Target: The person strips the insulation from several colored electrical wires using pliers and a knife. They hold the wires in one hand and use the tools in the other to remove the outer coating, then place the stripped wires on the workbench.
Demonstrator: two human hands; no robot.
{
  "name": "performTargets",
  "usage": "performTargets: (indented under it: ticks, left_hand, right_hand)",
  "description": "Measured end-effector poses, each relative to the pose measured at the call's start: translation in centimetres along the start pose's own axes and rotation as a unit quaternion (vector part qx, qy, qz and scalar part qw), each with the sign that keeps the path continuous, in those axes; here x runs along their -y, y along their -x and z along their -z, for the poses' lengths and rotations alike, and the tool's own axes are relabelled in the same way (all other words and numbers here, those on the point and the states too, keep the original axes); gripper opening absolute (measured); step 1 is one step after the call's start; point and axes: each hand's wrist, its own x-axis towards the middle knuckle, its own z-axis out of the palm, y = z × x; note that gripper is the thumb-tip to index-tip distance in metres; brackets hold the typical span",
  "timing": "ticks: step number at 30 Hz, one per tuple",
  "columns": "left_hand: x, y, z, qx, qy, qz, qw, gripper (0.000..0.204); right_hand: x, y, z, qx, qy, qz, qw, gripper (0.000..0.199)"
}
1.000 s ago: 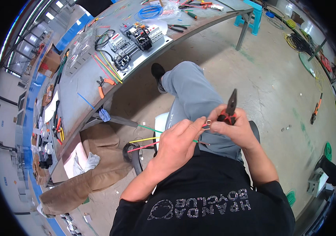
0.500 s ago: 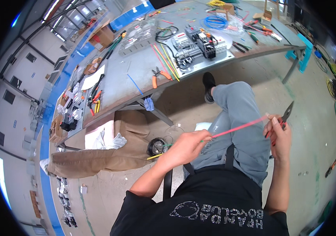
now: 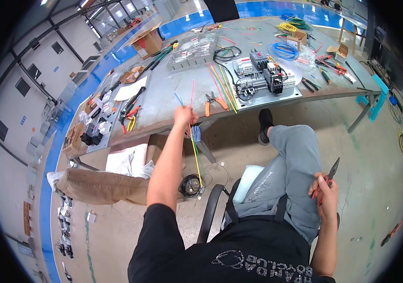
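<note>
My left hand (image 3: 185, 116) is at the front edge of the workbench (image 3: 168, 96), its fingers closed round thin wires. A yellow wire (image 3: 196, 162) with a green strand beside it hangs from that hand towards the floor. A pink-red wire (image 3: 193, 89) sticks up past the fingers over the bench top. A short blue wire (image 3: 178, 98) shows just beyond the hand; whether it is gripped I cannot tell. My right hand (image 3: 326, 192) rests near my right thigh, wrapped round pliers (image 3: 334, 169) with red and black handles and dark jaws pointing up.
Orange-handled wire strippers (image 3: 214, 103) lie right of my left hand, beside several coloured wires (image 3: 223, 87). A metal plate of electrical components (image 3: 262, 78) stands farther right. More pliers (image 3: 309, 85) and a blue wire coil (image 3: 284, 51) lie beyond. A black chair armrest (image 3: 211, 212) is beside me.
My left hand has moved from above my lap up and forward to the bench edge, taking the wires along. The pink-red wire has left my right hand, which has lowered slightly with the pliers.
</note>
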Motion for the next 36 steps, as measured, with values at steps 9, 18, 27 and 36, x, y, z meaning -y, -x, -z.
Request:
performTargets:
  ticks: [9,18,27,36]
  left_hand:
    - [0.3,-2.9,5.1,-0.183,-0.271,-0.142,0.934,0.036]
    - [-8.1,13.5,-0.3,0.152,-0.073,-0.184,0.968,0.043]
    - [-12.2,32.0,-10.4,0.503,0.09,-0.086,0.855,0.022]
    - [-12.9,36.2,-12.8,0.447,-0.004,-0.198,0.872,0.02]
  right_hand:
    - [-0.8,0.1,0.1,-0.001,0.002,0.007,1.0,0.029]
    - [0.2,1.1,-0.4,0.037,0.11,0.0,0.993,0.026]
    - [4.0,3.8,-4.4,0.141,0.363,0.128,0.912,0.038]
    - [3.9,4.2,-4.2,0.047,0.449,0.233,0.861,0.038]
